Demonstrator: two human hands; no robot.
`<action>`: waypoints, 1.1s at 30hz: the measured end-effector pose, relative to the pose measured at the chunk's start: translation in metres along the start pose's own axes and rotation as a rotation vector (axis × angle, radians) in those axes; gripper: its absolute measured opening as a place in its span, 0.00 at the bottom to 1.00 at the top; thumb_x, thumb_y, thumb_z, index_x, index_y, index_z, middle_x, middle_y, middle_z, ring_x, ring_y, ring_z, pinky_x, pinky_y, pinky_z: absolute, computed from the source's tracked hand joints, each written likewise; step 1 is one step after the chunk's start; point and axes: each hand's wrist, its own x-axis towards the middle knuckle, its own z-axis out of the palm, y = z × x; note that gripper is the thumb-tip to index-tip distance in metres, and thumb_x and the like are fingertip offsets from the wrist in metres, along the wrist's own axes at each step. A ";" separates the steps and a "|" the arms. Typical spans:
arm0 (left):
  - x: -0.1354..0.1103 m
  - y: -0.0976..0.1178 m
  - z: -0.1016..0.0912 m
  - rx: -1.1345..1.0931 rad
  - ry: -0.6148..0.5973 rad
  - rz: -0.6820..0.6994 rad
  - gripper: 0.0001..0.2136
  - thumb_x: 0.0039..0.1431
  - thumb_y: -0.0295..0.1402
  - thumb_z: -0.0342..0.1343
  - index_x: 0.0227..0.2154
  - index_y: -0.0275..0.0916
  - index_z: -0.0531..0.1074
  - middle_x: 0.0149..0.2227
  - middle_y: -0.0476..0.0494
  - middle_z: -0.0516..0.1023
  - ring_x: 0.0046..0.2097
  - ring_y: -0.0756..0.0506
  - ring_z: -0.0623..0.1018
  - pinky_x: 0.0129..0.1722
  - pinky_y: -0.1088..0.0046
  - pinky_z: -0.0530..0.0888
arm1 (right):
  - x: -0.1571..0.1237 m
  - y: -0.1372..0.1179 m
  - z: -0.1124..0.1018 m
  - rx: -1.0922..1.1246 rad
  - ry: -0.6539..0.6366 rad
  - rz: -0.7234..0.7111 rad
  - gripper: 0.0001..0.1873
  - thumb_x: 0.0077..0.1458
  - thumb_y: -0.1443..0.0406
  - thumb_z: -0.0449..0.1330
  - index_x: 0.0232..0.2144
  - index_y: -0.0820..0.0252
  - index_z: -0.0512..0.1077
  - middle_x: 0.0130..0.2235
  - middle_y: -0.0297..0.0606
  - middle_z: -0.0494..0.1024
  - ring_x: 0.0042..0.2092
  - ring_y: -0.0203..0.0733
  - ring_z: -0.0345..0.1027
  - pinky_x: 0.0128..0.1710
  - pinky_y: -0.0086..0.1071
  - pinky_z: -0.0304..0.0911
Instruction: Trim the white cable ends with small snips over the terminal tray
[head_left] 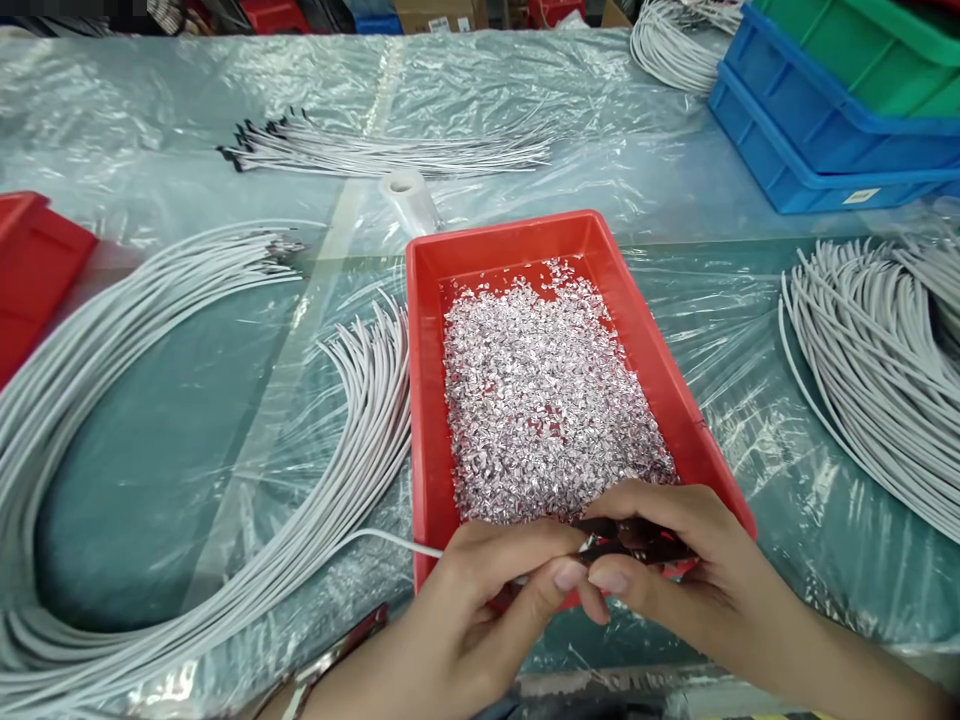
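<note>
Over the near end of a red tray, my two hands meet. My left hand is closed on a grey-white cable, pinching it near its end. That cable runs in from the large curved bundle of cables at the left. In my right hand is a dark hand tool, with its tip against a small shiny bit at the cable's end. Fingers cover much of the tool, so its exact kind is unclear. Many small silvery foil scraps lie in the tray.
A coiled cable bundle lies at right. Behind the tray are a clear plastic roll and white wires with black ends. Blue bins with a green bin stand back right; a red bin is at left.
</note>
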 end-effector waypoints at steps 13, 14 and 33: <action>-0.001 -0.010 0.004 0.156 0.159 0.158 0.05 0.61 0.25 0.50 0.31 0.37 0.70 0.24 0.52 0.74 0.24 0.55 0.71 0.25 0.83 0.68 | -0.007 0.005 -0.003 -0.215 0.034 0.041 0.07 0.56 0.66 0.59 0.38 0.58 0.68 0.26 0.30 0.68 0.25 0.31 0.58 0.21 0.23 0.54; -0.001 -0.010 0.004 0.141 0.162 0.164 0.05 0.61 0.24 0.51 0.32 0.38 0.70 0.24 0.52 0.74 0.24 0.55 0.72 0.25 0.83 0.68 | -0.007 0.006 -0.003 -0.224 0.043 0.028 0.07 0.55 0.66 0.59 0.38 0.58 0.68 0.26 0.29 0.67 0.25 0.31 0.57 0.21 0.22 0.54; -0.007 -0.012 0.009 0.348 0.343 0.257 0.05 0.62 0.25 0.51 0.38 0.36 0.71 0.28 0.51 0.79 0.27 0.55 0.77 0.26 0.82 0.71 | -0.007 0.008 0.002 -0.307 0.082 -0.040 0.09 0.57 0.63 0.58 0.42 0.57 0.67 0.31 0.32 0.73 0.27 0.32 0.64 0.25 0.23 0.60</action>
